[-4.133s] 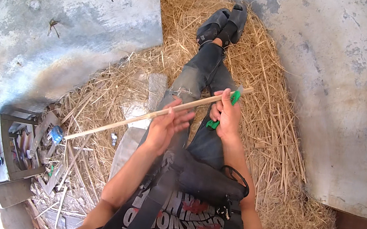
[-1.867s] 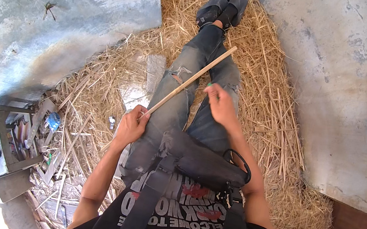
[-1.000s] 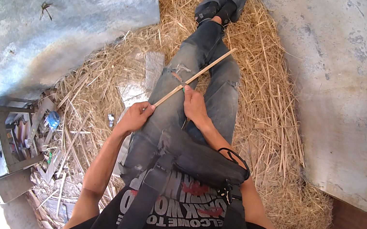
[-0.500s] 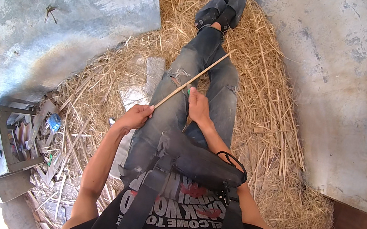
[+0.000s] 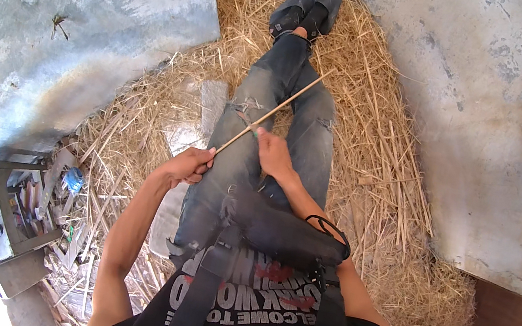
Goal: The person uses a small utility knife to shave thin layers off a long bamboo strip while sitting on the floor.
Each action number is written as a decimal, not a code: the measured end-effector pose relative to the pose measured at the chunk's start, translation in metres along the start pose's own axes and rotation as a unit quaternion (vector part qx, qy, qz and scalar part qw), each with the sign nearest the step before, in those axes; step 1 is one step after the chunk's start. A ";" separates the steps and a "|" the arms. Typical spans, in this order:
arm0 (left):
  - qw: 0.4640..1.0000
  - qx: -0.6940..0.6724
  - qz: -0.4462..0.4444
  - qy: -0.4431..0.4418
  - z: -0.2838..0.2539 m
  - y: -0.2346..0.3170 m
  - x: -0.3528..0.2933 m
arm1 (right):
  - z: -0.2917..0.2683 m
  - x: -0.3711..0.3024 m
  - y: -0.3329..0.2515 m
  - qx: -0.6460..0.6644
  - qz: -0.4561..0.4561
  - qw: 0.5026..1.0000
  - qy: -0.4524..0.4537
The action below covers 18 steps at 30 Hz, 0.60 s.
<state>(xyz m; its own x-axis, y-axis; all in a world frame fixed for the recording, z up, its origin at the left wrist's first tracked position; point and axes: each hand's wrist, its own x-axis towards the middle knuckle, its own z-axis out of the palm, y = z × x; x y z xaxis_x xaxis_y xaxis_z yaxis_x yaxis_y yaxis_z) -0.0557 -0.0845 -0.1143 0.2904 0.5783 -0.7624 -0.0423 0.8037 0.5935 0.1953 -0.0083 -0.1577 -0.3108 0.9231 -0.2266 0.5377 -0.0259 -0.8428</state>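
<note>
A thin, straight, pale wooden stick (image 5: 289,100) lies slantwise above my outstretched legs. Its near end is pinched in my left hand (image 5: 188,165), and its far end points up and to the right, past my knees. My right hand (image 5: 274,155) is closed beside the stick's middle, thumb up against it. A small green bit shows at the thumb of that hand; the rest of what it grips is hidden by the fingers. Beneath both hands are my worn grey jeans (image 5: 312,141), torn at the knees.
Dry straw (image 5: 374,155) covers the floor around my legs. Weathered grey walls stand to the left (image 5: 105,17) and right (image 5: 483,132). At the lower left is a wooden box (image 5: 23,205) with assorted items inside, next to a crumpled blue plastic piece (image 5: 73,179).
My right hand has slid down along the stick, toward my left hand and my body. The left hand keeps its pinch on the near end. The whole view has shifted slightly.
</note>
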 end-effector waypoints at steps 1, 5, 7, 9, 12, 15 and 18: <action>1.000 0.006 -0.002 -0.009 -0.003 -0.002 0.000 | -0.003 0.005 0.001 -0.013 -0.012 0.999 0.036; 1.000 0.008 -0.005 -0.020 -0.009 -0.007 0.003 | 0.002 0.014 0.001 -0.042 -0.031 0.995 0.087; 1.000 0.008 -0.013 -0.016 -0.010 -0.005 0.008 | 0.011 0.011 0.001 -0.056 -0.024 0.997 0.051; 1.000 0.011 -0.019 -0.017 -0.009 -0.003 0.009 | 0.008 0.009 0.000 -0.035 -0.010 0.999 0.023; 1.000 0.015 -0.017 -0.010 -0.003 0.000 0.012 | 0.011 -0.003 -0.008 -0.059 -0.005 0.998 -0.026; 1.000 0.024 -0.004 0.019 0.003 0.002 0.019 | 0.009 -0.006 -0.014 -0.097 -0.008 0.993 -0.062; 0.998 0.051 0.011 0.028 0.004 0.003 0.017 | -0.002 -0.003 -0.014 -0.056 0.019 0.997 -0.050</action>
<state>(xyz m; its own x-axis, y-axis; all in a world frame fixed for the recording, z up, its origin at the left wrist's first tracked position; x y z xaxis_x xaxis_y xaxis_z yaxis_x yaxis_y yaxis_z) -0.0470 -0.0730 -0.1243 0.2368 0.6053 -0.7599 0.0510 0.7733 0.6319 0.1899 -0.0099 -0.1444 -0.3630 0.8790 -0.3093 0.6329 -0.0111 -0.7742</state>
